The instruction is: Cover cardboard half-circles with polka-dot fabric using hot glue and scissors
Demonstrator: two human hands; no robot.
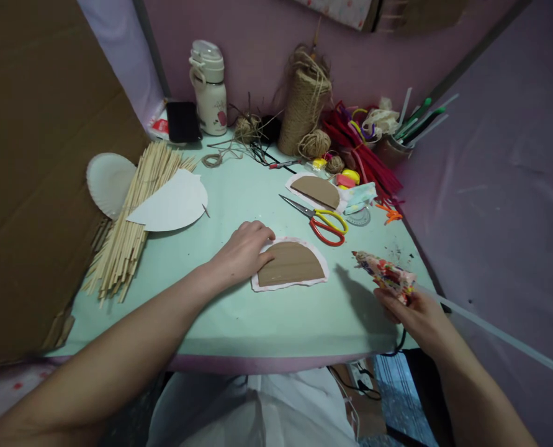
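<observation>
In the head view, a brown cardboard half-circle lies on a slightly larger piece of white cloth, whose edge shows all round. My left hand holds its left end against the table, with the thumb on the cardboard and the fingers bent at the cloth's edge. To the right, above the table, my right hand is closed around a stained hot glue gun. The gun's nozzle points left, and a long translucent glue stick runs out of its back.
Scissors lie behind the half-circle, near a second cloth-backed cardboard half-circle. Wooden sticks and a white paper shape are at left. A bottle, twine roll and red pipe cleaners line the back.
</observation>
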